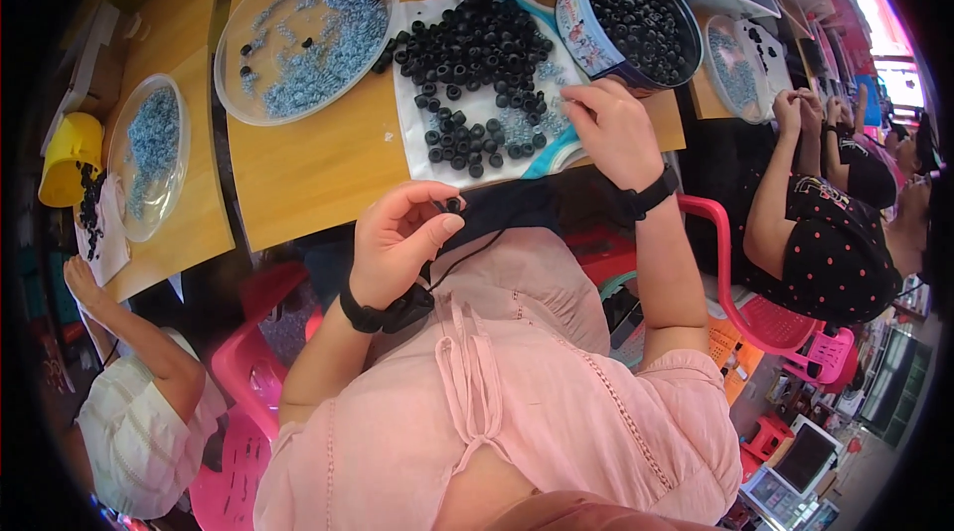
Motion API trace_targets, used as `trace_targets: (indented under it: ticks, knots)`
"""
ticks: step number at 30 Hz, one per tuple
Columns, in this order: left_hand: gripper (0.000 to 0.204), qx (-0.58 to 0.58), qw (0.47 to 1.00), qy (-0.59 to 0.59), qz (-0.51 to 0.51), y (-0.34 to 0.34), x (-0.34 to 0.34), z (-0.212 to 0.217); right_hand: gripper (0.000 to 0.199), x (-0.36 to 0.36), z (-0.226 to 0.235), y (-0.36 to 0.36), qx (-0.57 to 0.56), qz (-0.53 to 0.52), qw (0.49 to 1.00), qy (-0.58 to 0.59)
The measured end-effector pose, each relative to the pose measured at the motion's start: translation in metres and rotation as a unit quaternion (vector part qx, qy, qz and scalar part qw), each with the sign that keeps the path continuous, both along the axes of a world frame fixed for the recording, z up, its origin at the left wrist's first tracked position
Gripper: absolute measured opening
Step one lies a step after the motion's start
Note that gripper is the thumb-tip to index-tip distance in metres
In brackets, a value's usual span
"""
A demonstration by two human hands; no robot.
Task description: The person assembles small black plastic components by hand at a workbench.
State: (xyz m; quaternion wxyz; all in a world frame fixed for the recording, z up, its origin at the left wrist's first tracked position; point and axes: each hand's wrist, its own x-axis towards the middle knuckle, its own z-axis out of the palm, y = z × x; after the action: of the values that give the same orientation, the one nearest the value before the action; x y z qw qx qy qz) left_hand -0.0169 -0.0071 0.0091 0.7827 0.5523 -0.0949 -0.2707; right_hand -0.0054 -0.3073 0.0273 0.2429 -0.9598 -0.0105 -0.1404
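Between its thumb and fingertips, my left hand (402, 238) pinches a small black round part (453, 204) just off the table's near edge. My right hand (618, 134) is over the right side of a white cloth (413, 134) with a blue border, its thumb and fingers drawn together; whatever is in them is too small to make out. Beside its fingertips lie small clear bluish pieces (527, 124). Many hollow black round parts (457, 44) are heaped and scattered on the cloth. Each wrist wears a black band.
A clear round tray (227, 84) of bluish pieces stands left of the cloth. A round tub (584, 24) full of black parts is at the back right. People sit working on both sides; a second tray (139, 218) and a yellow cup (70, 158) are at the left.
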Motion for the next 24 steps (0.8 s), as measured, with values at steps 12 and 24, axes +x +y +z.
trace_targets:
  ticks: [12,24]
  knots:
    - [0.026,-0.027,1.000,0.003,0.007,0.003,0.003,0.001,0.013,-0.019,0.034,0.041,0.255,0.042,0.965,0.052]
    - [0.028,-0.044,0.999,-0.029,0.008,0.009,-0.003,0.010,0.013,-0.031,0.032,0.104,0.489,0.175,0.835,0.184]
